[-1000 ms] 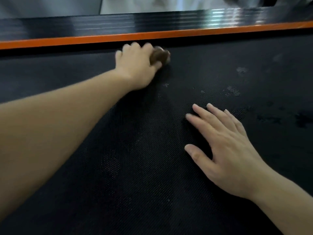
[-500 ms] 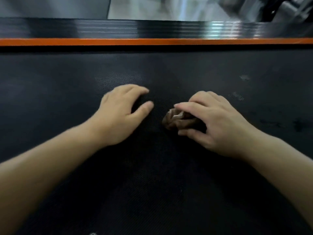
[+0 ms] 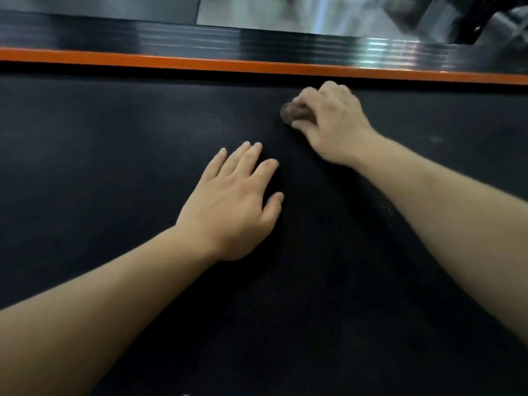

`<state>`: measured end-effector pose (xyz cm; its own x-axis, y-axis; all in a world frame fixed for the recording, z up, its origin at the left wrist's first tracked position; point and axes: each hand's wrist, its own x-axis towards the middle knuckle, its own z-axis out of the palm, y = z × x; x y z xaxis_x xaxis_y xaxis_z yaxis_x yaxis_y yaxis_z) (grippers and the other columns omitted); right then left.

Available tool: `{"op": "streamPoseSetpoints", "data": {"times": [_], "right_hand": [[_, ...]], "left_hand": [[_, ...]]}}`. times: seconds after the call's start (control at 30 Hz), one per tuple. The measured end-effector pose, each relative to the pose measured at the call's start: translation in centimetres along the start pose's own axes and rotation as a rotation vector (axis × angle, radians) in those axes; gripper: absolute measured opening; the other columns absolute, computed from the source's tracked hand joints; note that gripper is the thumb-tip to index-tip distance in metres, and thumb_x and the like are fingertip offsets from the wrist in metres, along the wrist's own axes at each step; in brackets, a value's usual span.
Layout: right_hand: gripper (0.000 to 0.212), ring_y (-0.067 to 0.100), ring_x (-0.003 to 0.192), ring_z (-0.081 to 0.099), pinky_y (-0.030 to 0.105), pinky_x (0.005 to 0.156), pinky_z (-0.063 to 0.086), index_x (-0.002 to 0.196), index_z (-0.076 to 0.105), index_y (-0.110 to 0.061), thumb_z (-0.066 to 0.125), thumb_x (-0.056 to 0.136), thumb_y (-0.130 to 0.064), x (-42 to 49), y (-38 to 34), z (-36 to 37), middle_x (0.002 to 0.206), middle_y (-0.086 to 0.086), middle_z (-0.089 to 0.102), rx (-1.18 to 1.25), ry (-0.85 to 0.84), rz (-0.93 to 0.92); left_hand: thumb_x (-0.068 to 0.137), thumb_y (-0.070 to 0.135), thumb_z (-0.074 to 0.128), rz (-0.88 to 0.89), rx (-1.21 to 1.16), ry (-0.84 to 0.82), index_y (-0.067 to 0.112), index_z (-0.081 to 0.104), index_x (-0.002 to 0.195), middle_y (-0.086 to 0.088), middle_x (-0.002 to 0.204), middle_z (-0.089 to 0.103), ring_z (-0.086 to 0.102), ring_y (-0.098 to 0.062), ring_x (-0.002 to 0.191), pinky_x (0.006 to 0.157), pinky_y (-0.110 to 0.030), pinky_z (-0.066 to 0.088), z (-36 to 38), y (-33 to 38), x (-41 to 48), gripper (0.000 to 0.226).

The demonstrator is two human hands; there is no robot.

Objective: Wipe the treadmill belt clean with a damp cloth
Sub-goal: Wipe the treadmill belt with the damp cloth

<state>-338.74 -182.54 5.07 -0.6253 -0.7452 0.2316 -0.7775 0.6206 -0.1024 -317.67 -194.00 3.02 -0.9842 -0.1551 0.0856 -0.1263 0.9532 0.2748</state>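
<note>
While the right hand [image 3: 331, 124] grips the balled brown cloth [image 3: 294, 112] on the treadmill belt [image 3: 114, 167] beside the orange strip [image 3: 200, 62], the left hand [image 3: 234, 204] rests flat, fingers straight. Wiping seems midway, and a faint smudge [image 3: 435, 138] shows rightward.

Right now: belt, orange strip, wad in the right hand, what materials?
Belt: matte black, fine dimpled texture, likely rubber or PVC. Orange strip: smooth, flat colour, plastic or painted metal, unclear. Wad in the right hand: brown, crumpled, blurred, probably cloth.
</note>
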Motion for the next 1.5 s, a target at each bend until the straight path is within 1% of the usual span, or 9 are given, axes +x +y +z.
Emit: {"op": "streamPoseSetpoints", "data": {"times": [0.17, 0.37, 0.5, 0.63, 0.73, 0.9, 1.07, 1.27, 1.5], "right_hand": [[0.033, 0.040, 0.116, 0.054, 0.045, 0.098, 0.045, 0.120, 0.058, -0.022, 0.059, 0.095, -0.044, 4.3, 2.3, -0.6, 0.125, 0.018, 0.057, 0.082, 0.052, 0.355], [0.032, 0.036, 0.102, 0.057, 0.042, 0.087, 0.047, 0.113, 0.059, -0.022, 0.059, 0.094, -0.047, 1.7, -0.2, 0.1, 0.111, 0.017, 0.058, 0.042, 0.001, 0.036], [0.034, 0.039, 0.114, 0.056, 0.045, 0.095, 0.046, 0.114, 0.056, -0.023, 0.056, 0.093, -0.050, 3.9, 3.6, -1.7, 0.125, 0.015, 0.060, -0.009, 0.032, 0.387], [0.044, 0.028, 0.090, 0.053, 0.039, 0.081, 0.045, 0.104, 0.055, -0.023, 0.045, 0.094, -0.065, 1.6, 0.2, -0.2, 0.105, 0.008, 0.055, -0.071, 0.025, 0.129], [0.035, 0.028, 0.089, 0.055, 0.039, 0.077, 0.044, 0.101, 0.055, -0.021, 0.046, 0.098, -0.055, -0.4, 1.0, -1.2, 0.099, 0.008, 0.056, -0.129, -0.040, -0.065], [0.035, 0.039, 0.105, 0.058, 0.043, 0.084, 0.044, 0.106, 0.053, -0.022, 0.046, 0.097, -0.055, -0.2, 4.3, -2.8, 0.114, 0.017, 0.063, -0.073, 0.025, 0.343], [0.024, 0.024, 0.083, 0.052, 0.037, 0.072, 0.043, 0.091, 0.043, -0.029, 0.050, 0.095, -0.051, -7.7, -1.0, -2.2, 0.091, 0.002, 0.053, 0.070, -0.079, -0.011], [0.027, 0.038, 0.093, 0.057, 0.039, 0.072, 0.041, 0.096, 0.044, -0.023, 0.046, 0.099, -0.050, -6.5, 3.0, -3.2, 0.094, 0.008, 0.049, -0.034, 0.015, 0.275], [0.029, 0.024, 0.081, 0.053, 0.036, 0.069, 0.042, 0.094, 0.053, -0.022, 0.049, 0.094, -0.051, -15.8, -0.5, -4.1, 0.089, 0.000, 0.051, 0.019, -0.032, -0.095]], "left_hand": [[0.095, 0.056, 0.021, 0.007, -0.006, 0.013, 0.026, 0.031, 0.153, -0.005, 0.168, 0.016, 0.002, -0.017, 0.156, 0.127, -0.041, 0.000, 0.0, 0.1, 0.0, 0.066], [0.095, 0.056, 0.023, 0.005, 0.002, 0.025, 0.026, 0.033, 0.152, -0.006, 0.168, 0.018, 0.005, -0.018, 0.156, 0.127, -0.042, 0.002, 0.3, -0.1, 0.1, 0.066], [0.095, 0.057, 0.024, 0.005, -0.020, 0.032, 0.027, 0.033, 0.153, -0.005, 0.168, 0.018, 0.004, -0.017, 0.156, 0.127, -0.041, 0.001, 0.2, -0.1, 0.0, 0.066], [0.095, 0.056, 0.024, 0.003, -0.014, 0.035, 0.026, 0.033, 0.152, -0.006, 0.168, 0.018, 0.005, -0.018, 0.156, 0.127, -0.042, 0.001, 0.1, -0.1, 0.1, 0.066], [0.094, 0.056, 0.024, 0.005, -0.012, 0.028, 0.026, 0.034, 0.152, -0.006, 0.168, 0.018, 0.005, -0.018, 0.156, 0.127, -0.042, 0.001, 0.2, -0.1, 0.1, 0.066], [0.094, 0.057, 0.023, 0.008, -0.013, 0.036, 0.026, 0.034, 0.152, -0.005, 0.168, 0.019, 0.006, -0.017, 0.156, 0.127, -0.041, 0.001, 0.2, -0.1, 0.0, 0.067], [0.094, 0.056, 0.023, -0.001, -0.002, 0.016, 0.026, 0.035, 0.152, -0.005, 0.168, 0.019, 0.006, -0.018, 0.156, 0.127, -0.041, 0.001, 0.1, 0.1, 0.0, 0.067], [0.094, 0.057, 0.023, 0.005, 0.004, -0.003, 0.026, 0.034, 0.152, -0.005, 0.168, 0.019, 0.006, -0.018, 0.156, 0.127, -0.041, 0.001, -0.2, 0.1, -0.1, 0.067], [0.102, 0.050, 0.029, -0.027, 0.016, -0.017, 0.024, 0.032, 0.154, -0.007, 0.168, 0.016, 0.004, -0.020, 0.156, 0.127, -0.043, 0.000, -0.4, 0.4, -0.3, 0.058]]}}
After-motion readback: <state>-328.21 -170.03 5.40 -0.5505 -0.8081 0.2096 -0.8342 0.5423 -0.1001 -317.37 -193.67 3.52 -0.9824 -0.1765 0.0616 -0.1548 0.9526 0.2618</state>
